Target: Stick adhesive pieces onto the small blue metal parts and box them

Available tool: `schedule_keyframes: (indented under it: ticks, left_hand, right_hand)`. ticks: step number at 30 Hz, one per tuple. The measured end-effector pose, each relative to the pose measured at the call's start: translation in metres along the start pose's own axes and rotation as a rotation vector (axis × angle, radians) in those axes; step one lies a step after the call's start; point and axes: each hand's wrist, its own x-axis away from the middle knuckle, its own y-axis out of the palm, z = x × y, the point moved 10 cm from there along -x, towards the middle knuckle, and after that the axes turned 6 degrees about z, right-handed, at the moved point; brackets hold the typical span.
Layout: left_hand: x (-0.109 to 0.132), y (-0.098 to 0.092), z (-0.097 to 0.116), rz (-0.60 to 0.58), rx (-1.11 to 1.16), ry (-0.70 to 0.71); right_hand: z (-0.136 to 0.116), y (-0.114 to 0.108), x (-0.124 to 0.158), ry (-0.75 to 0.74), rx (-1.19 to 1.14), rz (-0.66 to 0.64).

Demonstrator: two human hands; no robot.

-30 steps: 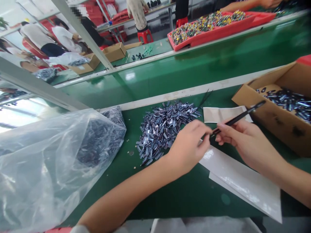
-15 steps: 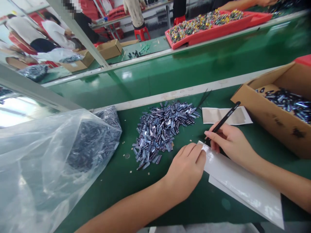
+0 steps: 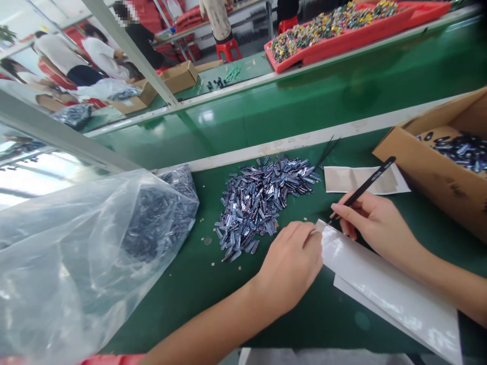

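The right hand (image 3: 376, 225) pinches black tweezers (image 3: 363, 187) between thumb and fingers, tips angled down just beside the corner of a white glossy sheet (image 3: 391, 289). The left hand (image 3: 291, 266), fingers together, presses on that sheet's edge. A second earlier the hands met above the sheet; now they stand apart. Nearby lie a heap of bluish metallic pieces (image 3: 262, 208), a cardboard box (image 3: 437, 172) and a plastic bag (image 3: 76, 263).
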Motion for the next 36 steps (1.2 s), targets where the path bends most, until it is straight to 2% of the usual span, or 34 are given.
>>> schedule_keyframes:
  ticks: [5,8,13,21,24,26,28,32,36]
  left_hand:
    - [0.019,-0.042,-0.054,0.139,-0.166,-0.352]
    - [0.028,-0.045,-0.071,0.126,-0.195,-0.445]
    - [0.030,-0.036,-0.073,0.064,-0.179,-0.484]
    - [0.035,-0.033,-0.078,0.033,-0.057,-0.537]
    - [0.030,-0.043,-0.077,0.086,0.013,-0.543]
    - [0.027,-0.045,-0.077,0.116,0.160,-0.609]
    - [0.025,-0.030,-0.076,0.083,0.449,-0.736]
    - [0.020,0.022,-0.058,-0.042,1.065,-0.979]
    - [0.014,0.055,-0.042,-0.107,1.344,-1.043]
  right_hand:
    - [0.002,0.001,0.002,0.050,-0.002,-0.013]
    - [0.002,0.002,0.002,0.058,0.001,-0.023]
    - [0.001,0.000,0.003,0.039,-0.004,-0.017]
    - [0.003,0.001,0.001,0.009,-0.029,-0.025]
    - [0.004,-0.001,0.001,0.013,-0.059,0.001]
    - [0.004,-0.004,0.001,0.013,-0.105,0.034]
    - [0.005,-0.006,0.002,0.017,-0.159,0.055]
    - [0.003,-0.006,0.005,0.009,-0.230,0.034]
    - [-0.006,0.002,0.009,-0.039,-0.244,-0.049]
